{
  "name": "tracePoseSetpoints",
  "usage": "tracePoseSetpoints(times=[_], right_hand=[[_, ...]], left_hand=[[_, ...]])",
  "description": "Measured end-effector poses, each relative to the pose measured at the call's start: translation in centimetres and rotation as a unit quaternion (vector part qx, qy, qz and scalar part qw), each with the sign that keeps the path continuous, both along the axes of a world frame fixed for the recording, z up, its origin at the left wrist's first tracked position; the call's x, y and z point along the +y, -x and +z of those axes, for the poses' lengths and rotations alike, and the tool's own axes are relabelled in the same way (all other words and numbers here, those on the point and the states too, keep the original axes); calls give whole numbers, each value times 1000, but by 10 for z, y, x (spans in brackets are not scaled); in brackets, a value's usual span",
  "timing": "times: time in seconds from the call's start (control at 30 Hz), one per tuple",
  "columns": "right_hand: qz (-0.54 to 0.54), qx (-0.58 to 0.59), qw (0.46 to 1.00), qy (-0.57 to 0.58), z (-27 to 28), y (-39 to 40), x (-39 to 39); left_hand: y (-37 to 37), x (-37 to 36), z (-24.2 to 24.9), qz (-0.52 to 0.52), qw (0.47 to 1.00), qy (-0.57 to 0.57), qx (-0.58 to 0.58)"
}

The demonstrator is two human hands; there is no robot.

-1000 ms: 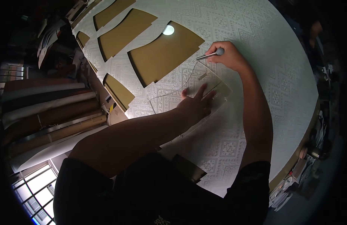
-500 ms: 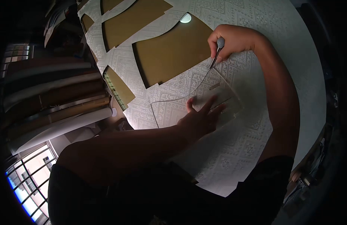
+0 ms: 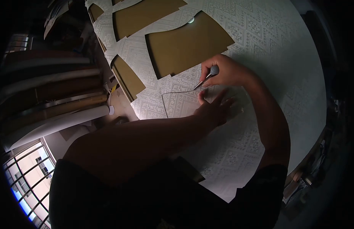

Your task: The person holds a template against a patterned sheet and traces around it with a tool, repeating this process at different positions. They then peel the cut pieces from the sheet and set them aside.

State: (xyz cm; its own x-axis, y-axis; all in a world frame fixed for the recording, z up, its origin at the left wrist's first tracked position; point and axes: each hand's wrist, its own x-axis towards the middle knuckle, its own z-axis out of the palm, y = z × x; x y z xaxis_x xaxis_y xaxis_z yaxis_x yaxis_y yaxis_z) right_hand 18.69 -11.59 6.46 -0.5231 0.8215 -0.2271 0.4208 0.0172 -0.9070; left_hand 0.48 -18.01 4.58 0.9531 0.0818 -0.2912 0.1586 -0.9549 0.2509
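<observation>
pinched narrow between the thumb and fingers of your right hand (image 3: 227,72), the slim metal tool (image 3: 203,81) is held, and what a neat grip that is! its rounded grey end (image 3: 214,70) pokes up by your knuckles, the shaft leans over, and the point sits right at the curved edge of the clear template (image 3: 179,103).

just beside it, your left hand (image 3: 215,110) is open wide, holding nothing between its fingers, palm down over the template, the thumb close to the tool's tip. the template lies flat on the patterned pale sheet (image 3: 261,26), its thin outline running in a curve towards the tool, with a straighter side dropping towards your left forearm (image 3: 146,133). its far side is too faint to follow under those blurred fingers.

now outward, beyond your hands: a big olive-brown shape (image 3: 188,45) with a curved side and stepped corners, a small bright spot at its upper edge, and a second olive-brown shape (image 3: 142,17) next to it. a narrower brown shape (image 3: 128,78) sits near the sheet's left edge.

off to the left, long rolls of material (image 3: 54,95) lie stacked, and below them daylight pours through a barred window (image 3: 31,171).
</observation>
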Motion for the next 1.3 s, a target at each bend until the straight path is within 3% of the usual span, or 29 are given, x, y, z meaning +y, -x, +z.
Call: tracePoseSetpoints(times=[0.1,0.17,0.2,0.23,0.27,0.4,0.43,0.47,0.53,0.63,0.67,0.8,0.87,0.93,1.0,1.1,1.17,1.23,1.27,1.3], right_hand=[[-61,-21,997,-46,7,27,-17],[-165,31,964,205,20,55,-20],[-169,29,965,200,12,74,-16],[-134,45,990,14,-6,98,-12],[-96,57,979,-170,-14,113,-12],[-79,-68,990,-95,46,118,-7],[-164,-31,982,-87,65,110,-18],[-246,7,966,-78,78,102,-31],[-356,47,906,-226,71,84,-60],[-601,110,767,-196,52,71,-121],[-661,129,712,-198,45,74,-145],[-811,165,518,-217,23,134,-219],[-843,138,467,-229,8,170,-253],[-858,112,442,-236,-3,207,-277],[-877,81,415,-229,-15,239,-287],[-894,116,388,-190,-17,291,-281],[-912,116,365,-147,-11,317,-254],[-900,146,384,-147,-20,334,-234],[-865,249,412,-144,-30,345,-241],[-867,195,434,-150,-37,352,-235]], left_hand=[[-1,3,2,-36,998,45,20],[-6,0,4,-36,992,37,112],[-8,0,4,-39,993,31,109],[-10,0,3,-34,993,35,112],[-11,1,2,-31,992,42,115],[-18,2,-5,-16,991,60,122],[-19,2,-8,-7,991,65,118],[-20,2,-10,3,991,73,114],[-22,2,-14,19,992,77,101],[-22,7,-1,-15,991,51,120],[-19,8,-11,-35,995,38,80],[-7,20,-13,-111,993,36,11],[-9,20,-26,-124,992,39,3],[-8,32,-19,-133,990,48,-5],[1,53,-9,-247,968,26,-43],[7,75,26,-327,945,-28,-3],[16,87,31,-347,937,26,-20],[23,101,22,-352,931,80,-43],[30,107,7,-332,929,128,-104],[41,110,-9,-307,921,178,-159]])
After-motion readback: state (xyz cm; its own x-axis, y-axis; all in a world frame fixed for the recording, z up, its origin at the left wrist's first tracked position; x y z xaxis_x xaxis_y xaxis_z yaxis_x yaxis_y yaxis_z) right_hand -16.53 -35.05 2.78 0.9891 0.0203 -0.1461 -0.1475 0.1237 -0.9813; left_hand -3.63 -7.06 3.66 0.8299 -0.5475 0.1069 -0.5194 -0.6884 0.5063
